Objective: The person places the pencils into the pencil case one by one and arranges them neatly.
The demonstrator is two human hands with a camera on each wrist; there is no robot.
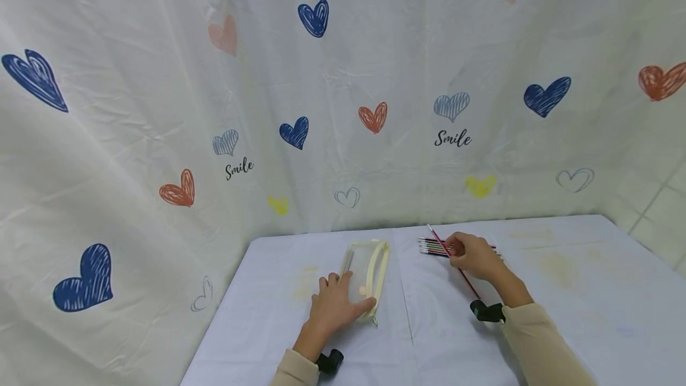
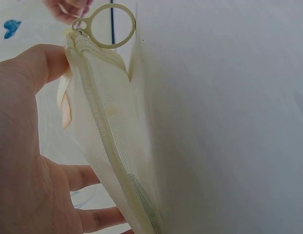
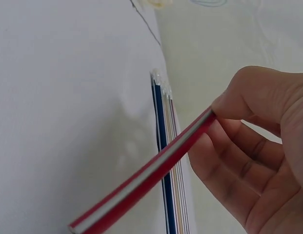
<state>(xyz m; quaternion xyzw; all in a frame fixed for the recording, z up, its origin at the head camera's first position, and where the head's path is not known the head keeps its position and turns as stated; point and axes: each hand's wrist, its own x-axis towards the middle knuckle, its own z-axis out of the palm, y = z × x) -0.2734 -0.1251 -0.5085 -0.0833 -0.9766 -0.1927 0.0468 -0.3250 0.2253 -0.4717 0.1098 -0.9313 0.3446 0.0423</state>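
My left hand [image 1: 333, 304] rests on a cream mesh zip pouch [image 1: 368, 255] lying on the table, fingers spread over it and thumb at its near right edge. A ring-shaped zipper pull [image 2: 112, 47] hangs at the pouch's near end in the left wrist view. Through the mesh shows a dark slim thing [image 2: 144, 201], too blurred to name. Between thumb and fingertips my right hand [image 1: 476, 256] pinches a red pencil [image 3: 141, 179] with a silvery stripe, held at a slant. Beneath and behind it lie several striped pencils [image 1: 432, 247] side by side, partly hidden by the hand.
A white cloth covers the table [image 1: 439, 344], with a crease running between pouch and pencils. Close behind the table's back edge hangs a white curtain [image 1: 332, 76] printed with hearts. Black wrist devices [image 1: 486, 311] sit under both wrists.
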